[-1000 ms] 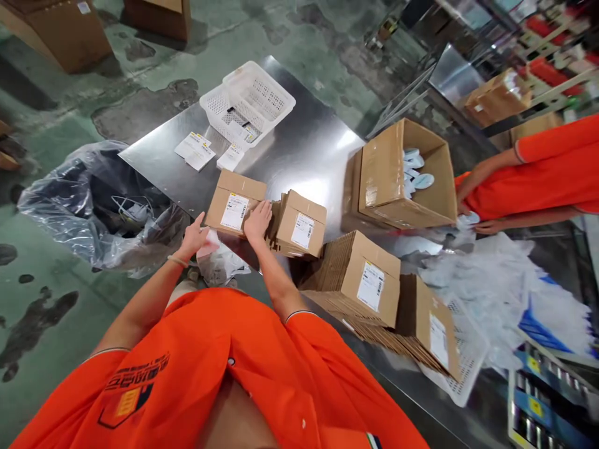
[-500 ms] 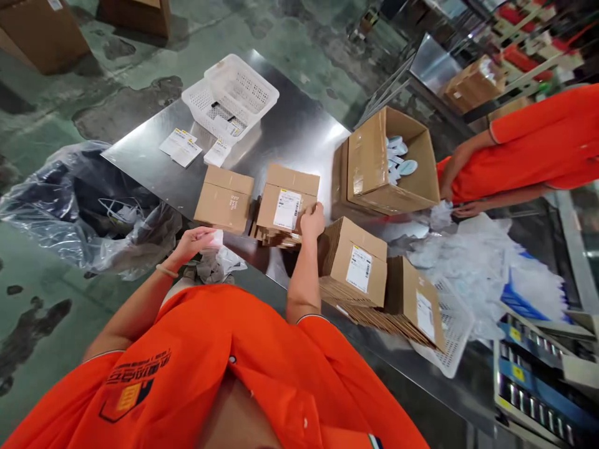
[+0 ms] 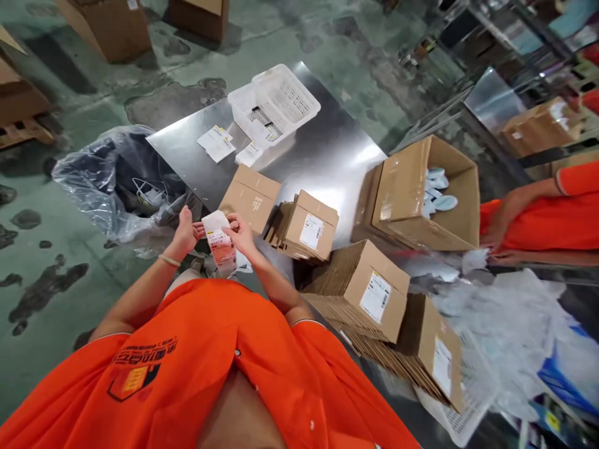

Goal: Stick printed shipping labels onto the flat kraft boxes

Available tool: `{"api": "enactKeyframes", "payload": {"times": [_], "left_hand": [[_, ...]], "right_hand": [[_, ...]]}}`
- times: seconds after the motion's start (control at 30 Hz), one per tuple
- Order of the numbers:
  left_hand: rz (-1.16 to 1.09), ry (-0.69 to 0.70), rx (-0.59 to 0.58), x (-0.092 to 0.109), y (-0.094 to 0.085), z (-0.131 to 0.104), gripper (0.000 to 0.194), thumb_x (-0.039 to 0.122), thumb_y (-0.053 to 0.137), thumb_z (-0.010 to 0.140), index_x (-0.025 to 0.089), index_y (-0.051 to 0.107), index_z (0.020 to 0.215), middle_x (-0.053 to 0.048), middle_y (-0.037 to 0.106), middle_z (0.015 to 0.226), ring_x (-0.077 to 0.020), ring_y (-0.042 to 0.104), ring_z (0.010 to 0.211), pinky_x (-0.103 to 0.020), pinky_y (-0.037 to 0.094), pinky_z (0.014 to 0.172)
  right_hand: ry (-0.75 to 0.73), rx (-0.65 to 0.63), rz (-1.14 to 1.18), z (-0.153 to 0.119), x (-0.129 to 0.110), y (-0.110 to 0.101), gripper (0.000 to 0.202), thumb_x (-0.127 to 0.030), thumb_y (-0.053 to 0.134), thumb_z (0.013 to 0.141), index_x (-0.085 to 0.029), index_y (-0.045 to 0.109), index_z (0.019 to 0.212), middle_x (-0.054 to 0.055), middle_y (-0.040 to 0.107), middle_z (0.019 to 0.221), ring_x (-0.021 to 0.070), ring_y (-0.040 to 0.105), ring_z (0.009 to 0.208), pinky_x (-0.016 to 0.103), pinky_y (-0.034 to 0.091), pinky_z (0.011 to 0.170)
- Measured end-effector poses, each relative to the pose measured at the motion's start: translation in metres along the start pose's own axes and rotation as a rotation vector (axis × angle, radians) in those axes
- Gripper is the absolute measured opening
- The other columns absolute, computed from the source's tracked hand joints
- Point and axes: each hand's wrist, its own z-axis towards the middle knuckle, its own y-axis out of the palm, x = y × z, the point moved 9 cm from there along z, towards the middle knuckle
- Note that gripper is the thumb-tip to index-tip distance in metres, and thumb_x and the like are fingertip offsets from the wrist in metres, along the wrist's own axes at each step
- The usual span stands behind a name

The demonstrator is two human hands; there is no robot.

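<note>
A printed strip of shipping labels [image 3: 219, 243] hangs between my two hands, in front of my chest. My left hand [image 3: 186, 232] grips its left edge with the fingertips, thumb raised. From the other side, my right hand [image 3: 241, 234] pinches the strip near its top. Just beyond my hands lies a plain flat carton [image 3: 253, 194] at the table's edge. To its right is a stack of folded cartons [image 3: 312, 224], the top one bearing a white label. Crumpled white backing paper [image 3: 243, 262] shows below the strip, partly hidden.
On the metal table [image 3: 341, 143] stand a white plastic basket [image 3: 294, 93], loose label sheets [image 3: 216, 143] and an open box [image 3: 407, 181] of light-coloured items. Labelled carton stacks [image 3: 374, 290] lie at right. A lined bin [image 3: 116, 187] stands left; a co-worker's arm [image 3: 524, 202] is far right.
My right hand has left the labelled carton stack and moved left to the label strip. The strip is now stretched out between both hands. The camera view has shifted.
</note>
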Motion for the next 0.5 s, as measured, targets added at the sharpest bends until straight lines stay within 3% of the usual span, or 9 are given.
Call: {"api": "enactKeyframes", "payload": {"times": [0.07,0.17,0.3,0.37,0.43,0.5], "left_hand": [[-0.007,-0.006,-0.091,-0.01,0.013,-0.017,0.093,0.07,0.084,0.077,0.024,0.049,0.15,-0.005,0.075,0.094,-0.0226,0.074,0.078,-0.035,0.059,0.073],[0.033,0.072,-0.161,-0.008,0.029,-0.034,0.111,0.047,0.103,0.054,0.021,0.053,0.15,-0.007,0.08,0.104,-0.0231,0.076,0.086,-0.034,0.061,0.081],[0.066,0.117,-0.189,0.002,0.035,-0.035,0.127,0.044,0.103,0.053,0.02,0.045,0.162,-0.006,0.082,0.098,-0.022,0.076,0.082,-0.034,0.061,0.082],[0.097,0.08,-0.191,-0.002,0.034,-0.035,0.115,0.046,0.105,0.049,0.016,0.061,0.151,-0.008,0.082,0.096,-0.0225,0.075,0.081,-0.035,0.06,0.082],[0.14,0.035,-0.15,-0.008,0.029,-0.037,0.095,0.049,0.106,0.042,0.012,0.078,0.124,-0.01,0.082,0.095,-0.0239,0.074,0.082,-0.036,0.06,0.082],[0.182,0.006,-0.105,-0.013,0.023,-0.041,0.083,0.052,0.106,0.038,0.011,0.084,0.105,-0.011,0.082,0.094,-0.0254,0.074,0.083,-0.037,0.059,0.082]], "right_hand": [[0.001,-0.005,-0.006,0.003,-0.006,0.002,0.026,-0.032,0.072,0.072,-0.023,0.067,0.096,-0.009,0.051,0.062,0.0142,0.051,0.063,0.027,0.046,0.066],[0.015,-0.027,-0.012,0.003,-0.008,0.005,0.019,-0.029,0.072,0.073,-0.022,0.069,0.09,-0.004,0.066,0.074,0.0161,0.059,0.071,0.029,0.05,0.073],[0.057,-0.011,-0.024,0.001,0.0,0.001,0.017,-0.027,0.075,0.073,-0.021,0.07,0.088,-0.003,0.071,0.077,0.0168,0.063,0.074,0.029,0.054,0.075],[0.064,-0.033,0.006,0.0,0.005,0.002,0.017,-0.027,0.076,0.074,-0.021,0.072,0.089,-0.002,0.073,0.077,0.0167,0.066,0.074,0.028,0.055,0.074],[0.066,-0.066,0.043,-0.002,0.011,0.005,0.019,-0.027,0.078,0.074,-0.021,0.073,0.091,-0.002,0.075,0.079,0.017,0.068,0.074,0.028,0.056,0.072],[0.06,-0.088,0.053,-0.004,0.015,0.007,0.018,-0.028,0.079,0.074,-0.02,0.075,0.09,0.0,0.076,0.079,0.018,0.069,0.072,0.029,0.056,0.07]]}}
